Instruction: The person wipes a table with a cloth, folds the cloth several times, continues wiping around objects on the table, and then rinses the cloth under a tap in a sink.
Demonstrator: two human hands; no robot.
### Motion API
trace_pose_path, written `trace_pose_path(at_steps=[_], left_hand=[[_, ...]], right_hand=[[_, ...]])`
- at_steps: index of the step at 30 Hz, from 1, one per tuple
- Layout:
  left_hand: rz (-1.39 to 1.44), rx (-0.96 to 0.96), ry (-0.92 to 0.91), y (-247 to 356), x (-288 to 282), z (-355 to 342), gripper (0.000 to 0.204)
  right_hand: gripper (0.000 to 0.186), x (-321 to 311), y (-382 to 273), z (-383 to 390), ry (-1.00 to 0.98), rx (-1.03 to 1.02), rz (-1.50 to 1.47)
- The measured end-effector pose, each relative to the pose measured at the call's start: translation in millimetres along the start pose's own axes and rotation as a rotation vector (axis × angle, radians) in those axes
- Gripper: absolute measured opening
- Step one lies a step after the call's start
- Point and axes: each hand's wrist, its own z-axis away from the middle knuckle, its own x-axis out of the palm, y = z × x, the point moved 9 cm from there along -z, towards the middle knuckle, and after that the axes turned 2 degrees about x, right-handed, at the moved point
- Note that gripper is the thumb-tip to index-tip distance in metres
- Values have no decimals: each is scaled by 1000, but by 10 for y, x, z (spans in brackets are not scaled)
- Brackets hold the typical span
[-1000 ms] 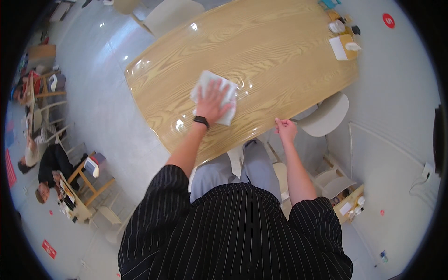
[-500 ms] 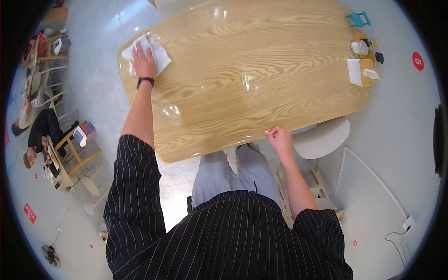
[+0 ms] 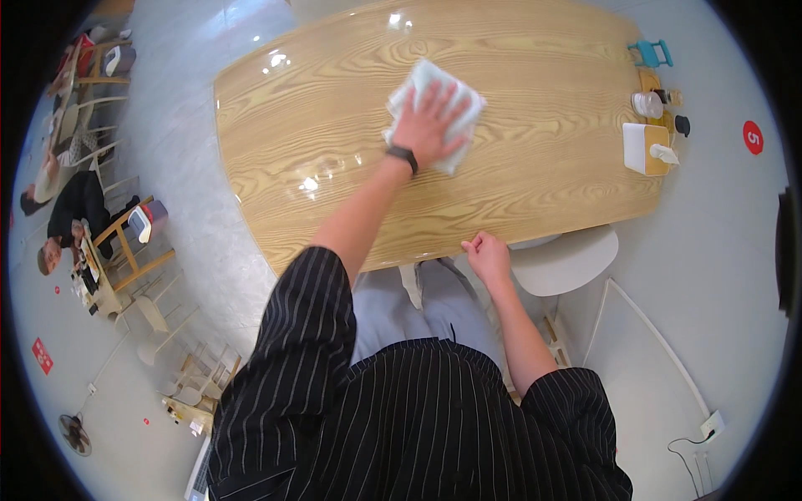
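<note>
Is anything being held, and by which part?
The white cloth lies under the spread left grip, covering its middle, not visibly grasped. The right grip is curled, with nothing visible in it.

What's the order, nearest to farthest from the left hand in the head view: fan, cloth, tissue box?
1. Cloth: right under the left hand.
2. Tissue box: right end of the table.
3. Fan: lower left, well away from the table.

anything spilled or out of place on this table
Nothing plainly stands out. The white cloth lies under the left hand on the tabletop, the tissue box and jars stand at its right end, and the bright patches look like reflections, not spills.
</note>
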Motion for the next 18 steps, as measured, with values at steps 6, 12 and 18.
trace_pose_path(at_steps=[6,12,18], left_hand=[[126,-12,-163,503,-200,1439,82],[122,-262,-244,-236,-537,2790,85],[0,-418,-76,-1196,-932,3074,87]], right_hand=[[32,82,-55,-64,-25,-57,159],[30,53,-55,-78,-50,-14,278],[29,73,-524,-142,-101,-59,493]])
